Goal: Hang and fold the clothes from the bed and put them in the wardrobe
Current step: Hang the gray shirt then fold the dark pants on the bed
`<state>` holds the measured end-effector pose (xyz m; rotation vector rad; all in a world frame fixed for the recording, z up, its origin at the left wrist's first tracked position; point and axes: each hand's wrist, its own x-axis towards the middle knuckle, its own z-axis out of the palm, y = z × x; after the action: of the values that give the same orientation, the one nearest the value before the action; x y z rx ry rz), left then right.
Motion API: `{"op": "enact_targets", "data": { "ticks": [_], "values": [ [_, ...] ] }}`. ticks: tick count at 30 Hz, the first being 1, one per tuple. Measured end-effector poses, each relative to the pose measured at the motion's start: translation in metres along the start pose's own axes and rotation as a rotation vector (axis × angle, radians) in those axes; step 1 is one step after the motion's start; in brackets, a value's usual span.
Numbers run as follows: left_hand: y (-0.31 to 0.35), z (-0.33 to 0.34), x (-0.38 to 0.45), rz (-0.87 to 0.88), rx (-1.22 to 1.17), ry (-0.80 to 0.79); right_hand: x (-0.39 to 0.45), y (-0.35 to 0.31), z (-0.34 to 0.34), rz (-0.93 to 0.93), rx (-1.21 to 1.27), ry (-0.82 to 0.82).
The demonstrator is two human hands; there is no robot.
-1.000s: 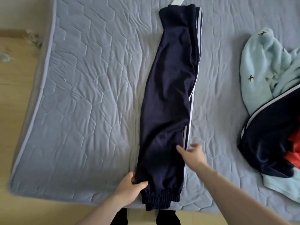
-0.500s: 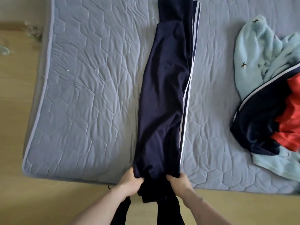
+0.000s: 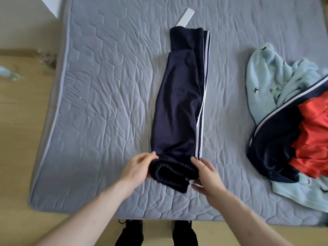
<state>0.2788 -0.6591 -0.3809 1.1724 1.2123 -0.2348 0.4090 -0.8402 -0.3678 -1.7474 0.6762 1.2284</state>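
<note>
On the bed (image 3: pixel 99 107), the navy track pants (image 3: pixel 179 107) are laid lengthwise. Their cuffed near end is gripped by the left hand (image 3: pixel 137 167) and right hand (image 3: pixel 206 174), one on each side. A heap of clothes (image 3: pixel 287 125) is seen well apart on the right.

**What the bed carries**

We see a bed (image 3: pixel 99 110) covered in grey-blue quilting stitched in hexagons, standing on a pale wooden floor (image 3: pixel 19 139). We take the navy track trousers (image 3: pixel 179 103) as our landmark: they lie lengthwise along the middle of the bed, white side stripes on their right edge, the near cuff end rolled up off the quilt. Just beyond their far end a flat white strip (image 3: pixel 185 18) rests on the bed. Well to their right lies a heap of clothes (image 3: pixel 291 125): a light blue fleece at the bottom, a navy garment with white piping over it, and an orange-red piece on top.
</note>
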Motion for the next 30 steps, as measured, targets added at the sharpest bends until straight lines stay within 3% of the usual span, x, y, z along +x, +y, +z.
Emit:
{"op": "enact_targets", "data": {
  "ticks": [6,10,12,15,17,22,30],
  "values": [
    [0.082,0.009,0.06,0.054,-0.188,-0.005,0.032,-0.087,0.005,-0.117,0.129,-0.024],
    [0.1,0.01,0.097,0.201,-0.035,0.0,0.057,-0.119,0.009,-0.248,0.169,-0.028],
    [0.09,0.009,0.112,0.179,0.102,0.065,0.077,-0.115,0.009,-0.286,0.064,0.049],
    [0.061,0.005,0.131,0.06,0.365,0.131,0.107,-0.088,0.003,-0.287,-0.305,0.206],
    [0.04,0.004,0.138,-0.016,0.446,0.122,0.119,-0.067,-0.003,-0.231,-0.415,0.217],
    [0.012,0.011,0.149,-0.15,0.368,0.001,0.141,-0.041,0.001,-0.139,-0.299,0.147],
    [0.017,0.026,0.153,-0.122,0.24,-0.022,0.154,-0.048,0.012,-0.144,-0.192,0.122]
  ]
}}
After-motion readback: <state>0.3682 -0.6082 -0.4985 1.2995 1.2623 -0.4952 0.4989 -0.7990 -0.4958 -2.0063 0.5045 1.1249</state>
